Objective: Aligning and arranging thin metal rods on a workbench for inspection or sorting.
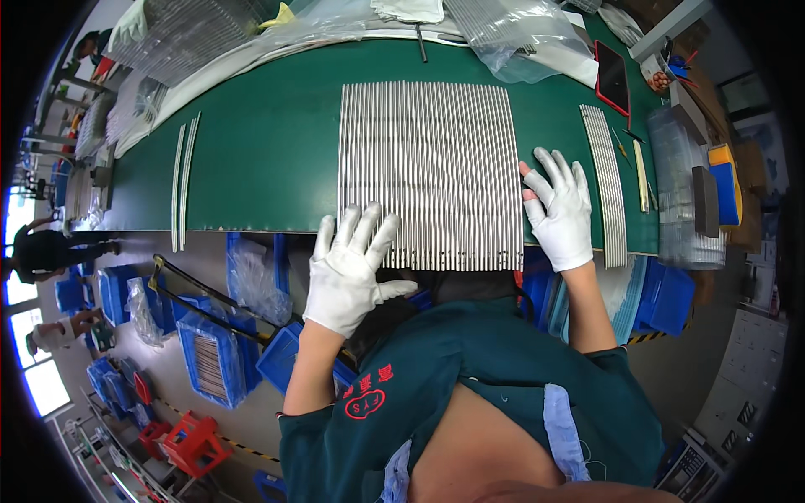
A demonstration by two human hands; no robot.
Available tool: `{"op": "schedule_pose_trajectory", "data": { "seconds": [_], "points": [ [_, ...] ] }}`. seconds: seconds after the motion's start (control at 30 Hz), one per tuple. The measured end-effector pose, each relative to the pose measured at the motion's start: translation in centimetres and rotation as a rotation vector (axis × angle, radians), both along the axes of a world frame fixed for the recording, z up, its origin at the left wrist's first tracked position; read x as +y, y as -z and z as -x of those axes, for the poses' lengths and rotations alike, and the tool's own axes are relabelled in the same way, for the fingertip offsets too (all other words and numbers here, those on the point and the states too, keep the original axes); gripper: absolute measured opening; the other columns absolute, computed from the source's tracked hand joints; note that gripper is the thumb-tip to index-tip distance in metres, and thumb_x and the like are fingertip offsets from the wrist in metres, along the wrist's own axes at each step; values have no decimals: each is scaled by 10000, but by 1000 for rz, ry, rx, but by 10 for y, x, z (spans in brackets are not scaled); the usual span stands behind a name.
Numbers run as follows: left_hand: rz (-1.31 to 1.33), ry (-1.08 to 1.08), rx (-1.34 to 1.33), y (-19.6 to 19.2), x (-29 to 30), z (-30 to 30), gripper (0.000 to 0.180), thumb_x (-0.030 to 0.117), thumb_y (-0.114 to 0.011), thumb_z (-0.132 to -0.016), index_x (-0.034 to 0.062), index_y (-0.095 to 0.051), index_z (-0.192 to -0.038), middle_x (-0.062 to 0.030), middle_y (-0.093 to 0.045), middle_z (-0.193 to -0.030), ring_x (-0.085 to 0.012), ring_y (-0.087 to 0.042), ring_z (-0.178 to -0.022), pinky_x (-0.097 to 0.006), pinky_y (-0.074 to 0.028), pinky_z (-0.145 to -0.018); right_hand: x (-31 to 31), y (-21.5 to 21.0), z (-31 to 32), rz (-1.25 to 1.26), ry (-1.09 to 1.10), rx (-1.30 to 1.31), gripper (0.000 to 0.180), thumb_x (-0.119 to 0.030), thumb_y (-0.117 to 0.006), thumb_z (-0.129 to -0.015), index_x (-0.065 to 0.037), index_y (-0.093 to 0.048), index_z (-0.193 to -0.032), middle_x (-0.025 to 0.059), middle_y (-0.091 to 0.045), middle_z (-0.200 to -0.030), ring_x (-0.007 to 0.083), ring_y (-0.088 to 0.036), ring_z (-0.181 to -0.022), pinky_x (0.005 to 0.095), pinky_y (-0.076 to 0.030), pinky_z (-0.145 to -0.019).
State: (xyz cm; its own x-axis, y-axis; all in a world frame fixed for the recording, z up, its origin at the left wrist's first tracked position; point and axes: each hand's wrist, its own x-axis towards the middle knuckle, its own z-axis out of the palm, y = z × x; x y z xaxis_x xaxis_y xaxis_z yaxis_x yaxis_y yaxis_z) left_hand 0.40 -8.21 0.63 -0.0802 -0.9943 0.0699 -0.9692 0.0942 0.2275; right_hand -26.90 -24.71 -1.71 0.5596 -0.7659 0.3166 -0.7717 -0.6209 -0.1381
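Note:
A wide row of thin silvery metal rods [428, 168] lies side by side on the green tabletop [260, 142], their near ends sticking out a little past the front edge. My left hand [348, 264], in a white glove, rests with spread fingers on the row's near left corner. Along the right side of the row is my right hand [559, 205], also gloved, its fingers stretched out and the thumb and one fingertip bare next to the outermost rod. Neither hand grips anything. To the right lies a narrower bundle of similar rods [605, 184]; a few single rods [183, 180] lie far left.
At the back are clear plastic bags [511, 38] and a white cloth [408, 8]. A red-edged phone [612, 80] lies back right, near clear plastic boxes [683, 176]. Blue bins [210, 356] stand on the floor at left, with a red stool [194, 444]. Other people are in the left background.

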Motion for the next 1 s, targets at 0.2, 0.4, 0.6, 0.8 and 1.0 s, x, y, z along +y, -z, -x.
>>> {"op": "schedule_pose_trajectory", "data": {
  "seconds": [0.2,0.4,0.6,0.8,1.0],
  "points": [
    [-43,85,78,2,-28,30,930,637,-698,-690,137,-442,-1431,-175,-434,-1453,-341,-373,-1368,-521,-222,-1143,2,0,-1,9,-8,-12,284,-217,-623,-863,-143,-660,-1135,111,-546,-1341,333,-481,-1270,540,-314,-1099],
    [-47,122,53,-7,-36,35,943,694,-628,-723,47,-478,-1393,-213,-448,-1437,-341,-383,-1369,-521,-225,-1148,1,-1,0,4,-11,-5,298,-213,-624,-862,-151,-659,-1151,110,-546,-1342,333,-480,-1272,541,-311,-1101],
    [-113,167,100,-27,-26,31,759,553,-691,-761,60,-538,-1317,-149,-544,-1347,-295,-486,-1285,-508,-292,-1124,2,-4,1,-19,6,-2,322,-220,-616,-866,-163,-655,-1180,109,-545,-1344,328,-477,-1275,536,-305,-1102],
    [-279,169,124,-42,-30,35,690,520,-654,-820,58,-537,-1320,-150,-545,-1350,-301,-478,-1295,-519,-272,-1126,1,-1,-2,-11,-2,-22,305,-235,-617,-862,-157,-661,-1153,107,-556,-1331,322,-482,-1269,543,-314,-1092],
    [-28,286,51,-20,-37,57,679,488,-669,-818,93,-510,-1347,-156,-515,-1375,-342,-454,-1309,-519,-288,-1121,2,-3,-2,9,0,-35,306,-243,-620,-860,-163,-665,-1151,102,-570,-1313,308,-495,-1254,536,-327,-1083]
  ]
}}
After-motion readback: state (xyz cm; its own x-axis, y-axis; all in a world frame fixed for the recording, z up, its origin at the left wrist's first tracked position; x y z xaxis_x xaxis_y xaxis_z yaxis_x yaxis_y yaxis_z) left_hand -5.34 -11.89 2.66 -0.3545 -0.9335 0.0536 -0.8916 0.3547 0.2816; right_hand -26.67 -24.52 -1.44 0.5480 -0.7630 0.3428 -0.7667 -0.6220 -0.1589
